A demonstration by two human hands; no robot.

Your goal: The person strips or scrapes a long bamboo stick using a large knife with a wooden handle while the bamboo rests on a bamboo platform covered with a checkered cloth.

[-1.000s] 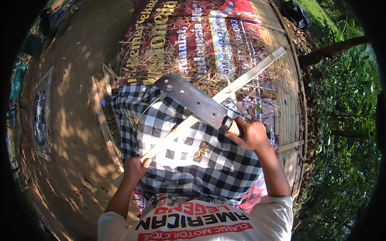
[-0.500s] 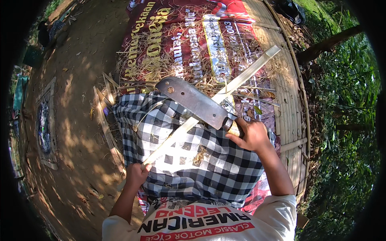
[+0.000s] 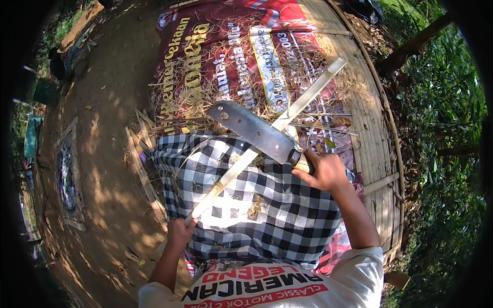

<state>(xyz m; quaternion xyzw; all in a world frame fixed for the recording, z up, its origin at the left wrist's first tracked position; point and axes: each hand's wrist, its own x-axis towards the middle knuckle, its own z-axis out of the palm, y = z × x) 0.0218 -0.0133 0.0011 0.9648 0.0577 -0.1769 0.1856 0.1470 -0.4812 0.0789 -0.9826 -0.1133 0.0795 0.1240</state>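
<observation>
Dull metal here on the knife (image 3: 255,132), with a wooden handle (image 3: 304,163); smooth wood along the strip (image 3: 305,103); creased, matt fabric on the cloth (image 3: 292,200); glossy, plastic-looking banner (image 3: 218,38), rough, dry shavings (image 3: 194,96)!

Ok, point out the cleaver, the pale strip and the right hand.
Cleaver (image 3: 251,129): head view, middle of the blade.
Pale strip (image 3: 308,95): head view, length beyond the blade.
Right hand (image 3: 328,171): head view, back of the hand.

We lose the middle of the strip (image 3: 308,96) behind the blade (image 3: 251,129), and another stretch inside the left hand (image 3: 181,232). The right hand (image 3: 327,172) hides part of the handle (image 3: 302,164). The lower edge crops the shirt (image 3: 354,277). We cannot identify a dark shape (image 3: 57,64) far left.
</observation>
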